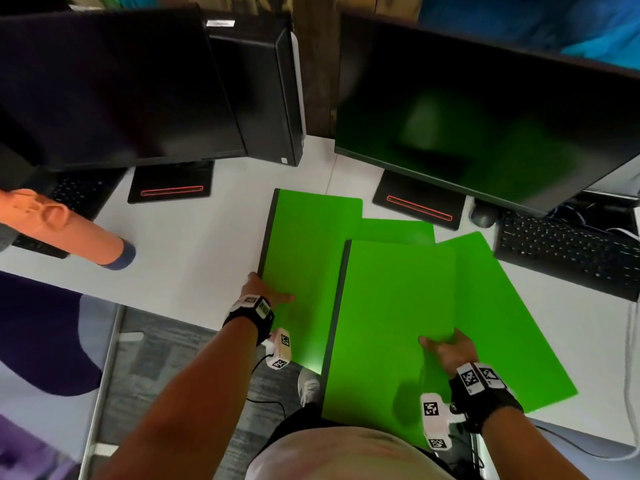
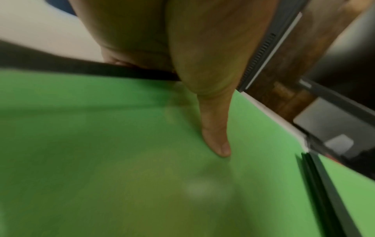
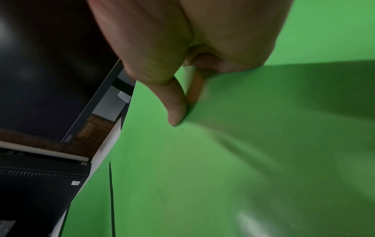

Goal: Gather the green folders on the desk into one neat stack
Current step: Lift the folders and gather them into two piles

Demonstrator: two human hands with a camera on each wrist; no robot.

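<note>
Several green folders lie overlapping on the white desk (image 1: 194, 258). The left folder (image 1: 311, 251) has a dark spine; my left hand (image 1: 268, 289) grips its near left edge, thumb (image 2: 216, 131) flat on the cover (image 2: 121, 144). A nearer folder (image 1: 388, 327) juts over the desk's front edge. My right hand (image 1: 445, 348) pinches its right edge, thumb (image 3: 175, 105) on top of the cover (image 3: 202, 160), fingers hidden beneath. A tilted folder (image 1: 502, 323) lies under it at the right. Another folder (image 1: 398, 230) peeks out behind.
Two dark monitors (image 1: 121, 91) (image 1: 485, 126) on stands and a black PC tower (image 1: 270, 98) line the back. A keyboard (image 1: 568, 254) and mouse (image 1: 483, 216) sit at the right, with cables beyond. An orange bottle (image 1: 69, 230) lies at the left.
</note>
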